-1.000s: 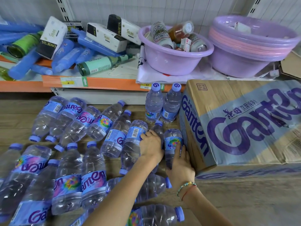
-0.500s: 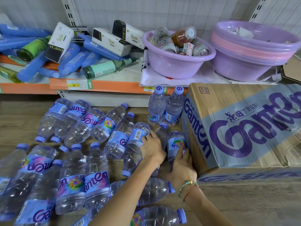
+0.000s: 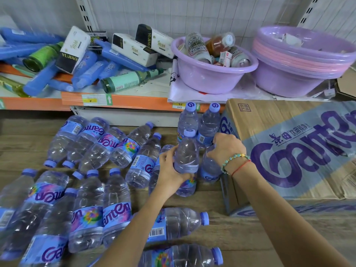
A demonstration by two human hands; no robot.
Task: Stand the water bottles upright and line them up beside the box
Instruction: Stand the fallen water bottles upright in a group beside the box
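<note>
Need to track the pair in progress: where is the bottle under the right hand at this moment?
In the head view, the bottle stands right of centre against the box, the right hand gripping its top, beside the bottle held by the left hand.

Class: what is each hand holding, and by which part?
Left hand grips an upright bottle round its middle. Right hand grips another bottle near its top, beside the box.
</note>
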